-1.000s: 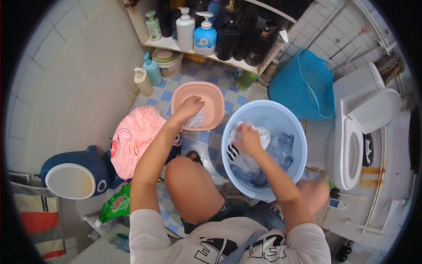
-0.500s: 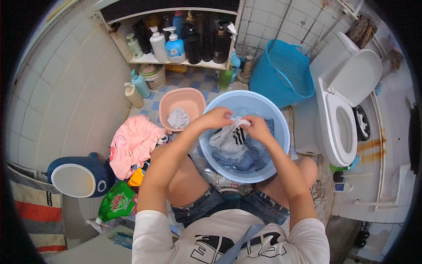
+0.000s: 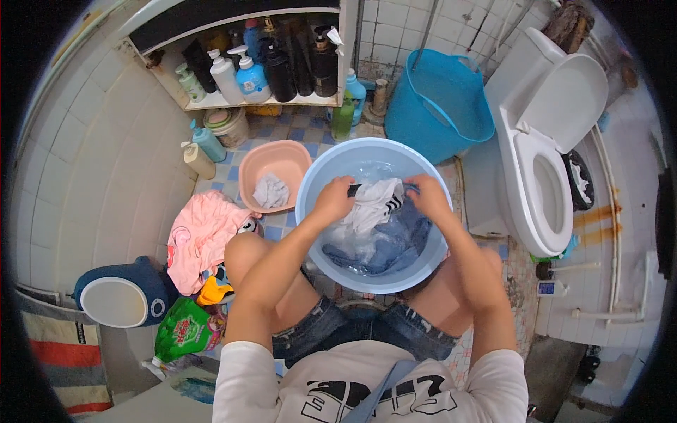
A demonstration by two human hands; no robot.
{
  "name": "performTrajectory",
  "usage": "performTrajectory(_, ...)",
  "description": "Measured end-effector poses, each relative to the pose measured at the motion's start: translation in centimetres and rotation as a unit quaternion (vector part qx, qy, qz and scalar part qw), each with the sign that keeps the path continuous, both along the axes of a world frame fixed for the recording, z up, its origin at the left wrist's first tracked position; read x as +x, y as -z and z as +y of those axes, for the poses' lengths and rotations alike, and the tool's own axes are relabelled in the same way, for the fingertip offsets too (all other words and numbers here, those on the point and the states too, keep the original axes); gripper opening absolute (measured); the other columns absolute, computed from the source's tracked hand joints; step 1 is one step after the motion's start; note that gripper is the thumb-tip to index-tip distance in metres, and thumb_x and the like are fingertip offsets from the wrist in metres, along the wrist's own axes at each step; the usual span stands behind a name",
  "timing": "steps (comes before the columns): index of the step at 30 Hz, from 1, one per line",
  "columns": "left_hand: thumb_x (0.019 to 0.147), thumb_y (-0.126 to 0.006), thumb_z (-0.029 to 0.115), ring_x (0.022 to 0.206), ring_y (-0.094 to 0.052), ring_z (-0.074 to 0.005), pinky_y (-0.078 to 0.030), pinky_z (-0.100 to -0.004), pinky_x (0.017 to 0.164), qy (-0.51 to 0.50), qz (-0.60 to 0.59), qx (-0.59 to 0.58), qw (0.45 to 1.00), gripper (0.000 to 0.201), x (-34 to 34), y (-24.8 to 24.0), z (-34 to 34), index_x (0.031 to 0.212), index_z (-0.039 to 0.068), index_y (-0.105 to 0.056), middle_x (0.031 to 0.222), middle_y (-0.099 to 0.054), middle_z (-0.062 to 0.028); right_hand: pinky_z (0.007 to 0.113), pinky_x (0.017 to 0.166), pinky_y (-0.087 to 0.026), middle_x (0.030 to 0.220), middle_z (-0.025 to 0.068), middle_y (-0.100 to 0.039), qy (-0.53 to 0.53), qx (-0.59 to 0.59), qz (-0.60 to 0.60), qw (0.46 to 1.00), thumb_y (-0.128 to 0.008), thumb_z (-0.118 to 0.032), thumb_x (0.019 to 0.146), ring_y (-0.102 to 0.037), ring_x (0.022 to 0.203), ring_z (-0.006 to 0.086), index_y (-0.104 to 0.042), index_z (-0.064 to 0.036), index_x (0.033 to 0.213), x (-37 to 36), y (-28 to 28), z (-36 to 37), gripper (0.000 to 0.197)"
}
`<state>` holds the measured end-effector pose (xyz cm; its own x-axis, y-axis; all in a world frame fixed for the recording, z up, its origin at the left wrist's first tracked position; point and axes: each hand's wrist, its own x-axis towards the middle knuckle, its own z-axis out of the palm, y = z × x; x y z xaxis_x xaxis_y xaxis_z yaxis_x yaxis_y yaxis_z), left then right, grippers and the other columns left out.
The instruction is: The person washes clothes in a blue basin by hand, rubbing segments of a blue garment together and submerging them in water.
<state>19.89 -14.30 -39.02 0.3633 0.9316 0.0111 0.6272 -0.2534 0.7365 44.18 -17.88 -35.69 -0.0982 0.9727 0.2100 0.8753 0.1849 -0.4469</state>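
Note:
Between my hands, low in a light-blue round basin (image 3: 305, 176), a wet white garment with black stripes (image 3: 377, 203) is stretched out; its exact kind is unclear. My left hand (image 3: 335, 199) pinches its left end, by a black patch. At the other end, near the stripes, the fingers of my right hand (image 3: 429, 197) are closed on it. Under the garment, soaked blue denim clothing (image 3: 388, 250) lies in the water. Left of the basin stands a pink tub (image 3: 246, 169) with a crumpled whitish cloth (image 3: 271, 191) inside.
A pink garment (image 3: 204, 233) lies in a pile on the left, near a green detergent bag (image 3: 185, 326) and a dark-blue whale-shaped container (image 3: 141, 282). Pump bottles (image 3: 252, 79) fill a shelf ahead. A blue bucket (image 3: 402, 106) and a white toilet (image 3: 522, 183) stand on the right.
My hands have moved apart and the white garment, which hung bunched between them, is now spread sideways. The whole view has shifted slightly, moving the basin left in the picture.

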Motion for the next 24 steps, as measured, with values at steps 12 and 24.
performTrajectory(12, 0.065, -0.058, 0.008, 0.088, -0.053, -0.0352, -0.044, -0.0425, 0.074, 0.109, 0.231, -0.014, 0.967, 0.020, -0.4, 4.0, -0.9, 0.084, 0.004, -0.058, 0.081, -0.057, -0.0191, 0.042, 0.071, -0.036, 0.082, 0.0048, -0.061, -0.171, -0.106, -0.226, 0.953, -0.061, -0.012, 0.067, -0.056, 0.083, 0.0250, -0.062, -0.0116, 0.086, -6.2, 6.9, -2.4, 0.018)
performTrajectory(24, 0.082, -0.048, 0.012, 0.074, -0.057, -0.0242, -0.044, -0.0332, 0.067, -0.059, -0.092, 0.018, 0.994, 0.018, -3.2, 0.7, 3.0, 0.094, 0.000, -0.052, 0.080, -0.059, -0.0141, 0.030, 0.063, -0.046, 0.079, 0.0103, -0.063, -0.019, 0.023, 0.172, 0.985, -0.059, -0.008, 0.072, -0.060, 0.071, 0.0231, -0.063, -0.0045, 0.083, -0.6, -4.2, 0.4, 0.012)
